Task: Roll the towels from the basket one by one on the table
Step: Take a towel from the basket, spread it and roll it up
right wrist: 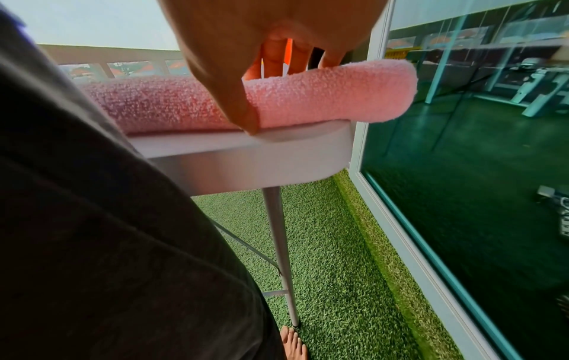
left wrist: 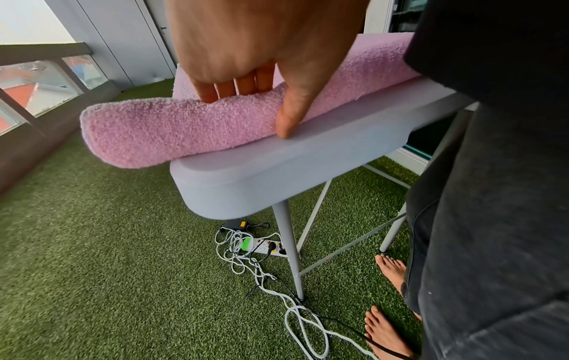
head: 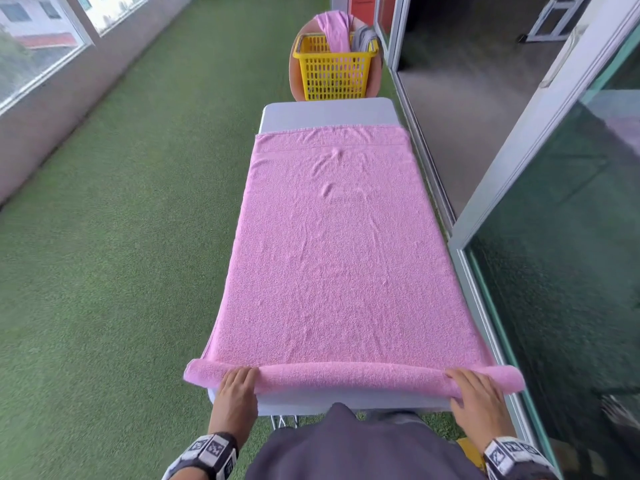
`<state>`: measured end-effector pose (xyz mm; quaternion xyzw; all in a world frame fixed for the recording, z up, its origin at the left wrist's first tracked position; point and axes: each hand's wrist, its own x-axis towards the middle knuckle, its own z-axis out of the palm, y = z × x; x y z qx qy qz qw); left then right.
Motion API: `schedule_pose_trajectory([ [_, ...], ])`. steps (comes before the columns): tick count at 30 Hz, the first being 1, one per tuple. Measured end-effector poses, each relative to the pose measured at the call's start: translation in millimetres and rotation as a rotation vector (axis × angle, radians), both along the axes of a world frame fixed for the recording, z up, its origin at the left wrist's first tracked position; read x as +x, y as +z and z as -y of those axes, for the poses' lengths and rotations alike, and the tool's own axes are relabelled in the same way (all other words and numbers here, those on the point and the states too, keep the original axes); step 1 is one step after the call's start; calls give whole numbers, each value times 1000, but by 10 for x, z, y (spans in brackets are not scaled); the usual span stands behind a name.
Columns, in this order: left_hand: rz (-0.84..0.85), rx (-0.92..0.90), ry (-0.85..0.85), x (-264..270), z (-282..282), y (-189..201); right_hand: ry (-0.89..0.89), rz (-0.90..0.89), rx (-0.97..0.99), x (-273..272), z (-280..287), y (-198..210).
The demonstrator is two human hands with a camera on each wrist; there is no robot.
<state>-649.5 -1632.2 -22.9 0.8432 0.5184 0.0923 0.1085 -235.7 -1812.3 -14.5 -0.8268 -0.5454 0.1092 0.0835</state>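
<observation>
A pink towel (head: 341, 244) lies spread along the grey table (head: 329, 114), its near end wound into a thin roll (head: 353, 375) at the front edge. My left hand (head: 239, 382) grips the roll (left wrist: 172, 129) near its left end, fingers over the top and thumb at the front. My right hand (head: 467, 386) grips the roll (right wrist: 332, 97) near its right end the same way. Both roll ends overhang the table's sides. A yellow basket (head: 334, 69) beyond the far end holds a pink towel (head: 334, 29) and a grey one (head: 363, 36).
Glass sliding doors (head: 554, 237) run close along the table's right side. Green artificial turf (head: 121, 237) covers the floor to the left. A power strip with tangled cables (left wrist: 261, 246) lies under the table by its leg (left wrist: 289, 251). My bare feet (left wrist: 388, 270) stand close by.
</observation>
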Motion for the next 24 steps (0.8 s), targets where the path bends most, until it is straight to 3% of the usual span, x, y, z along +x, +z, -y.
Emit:
schedule_pose_trajectory([
  [7, -25, -45, -36, -19, -58, 52, -7, -3, -82, 147, -176, 7],
  [9, -1, 10, -22, 24, -148, 68, 1, 12, -33, 252, -303, 19],
  [12, -96, 25, 39, 47, -153, -106, -29, 34, 43, 305, -344, -51],
  [16, -136, -68, -6, -11, 33, -151, 55, 3, -92, 184, -130, -127],
  [19, -83, -78, 28, 0, 8, 26, -10, -13, -144, 133, -112, -35],
  [24, -119, -81, 34, 45, -138, 15, 2, 60, 12, 160, -250, 10],
])
